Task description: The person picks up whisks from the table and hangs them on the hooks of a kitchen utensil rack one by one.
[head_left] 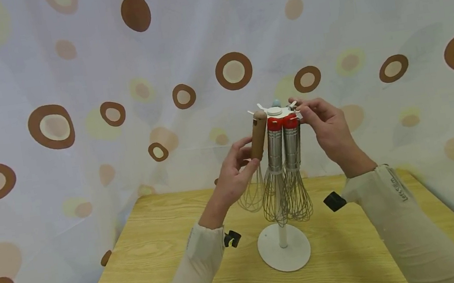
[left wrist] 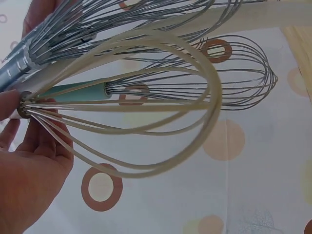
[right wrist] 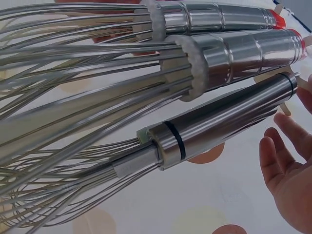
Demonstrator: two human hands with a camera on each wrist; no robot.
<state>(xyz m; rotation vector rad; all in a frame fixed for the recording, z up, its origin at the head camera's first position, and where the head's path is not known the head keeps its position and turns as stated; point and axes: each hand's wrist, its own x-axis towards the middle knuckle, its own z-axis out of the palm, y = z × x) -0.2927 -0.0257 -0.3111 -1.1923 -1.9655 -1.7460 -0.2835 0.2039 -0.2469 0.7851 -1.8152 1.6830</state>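
A white whisk stand stands upright, with hooks around its top. My left hand grips a whisk with a brown handle near the handle's lower end, its top beside a hook at the left. The beige loops of this whisk spread out in the left wrist view. At the right of the stand's top, my right hand pinches a hook with thumb and fingers. Close by hangs a steel-handled whisk with black bands. Two silver whisks with red ends hang at the front.
Behind them hangs a whisk with a mint handle. The stand rests on a wood-grain table. A white curtain with brown and beige spots surrounds the back and sides. Small black devices sit at both wrists.
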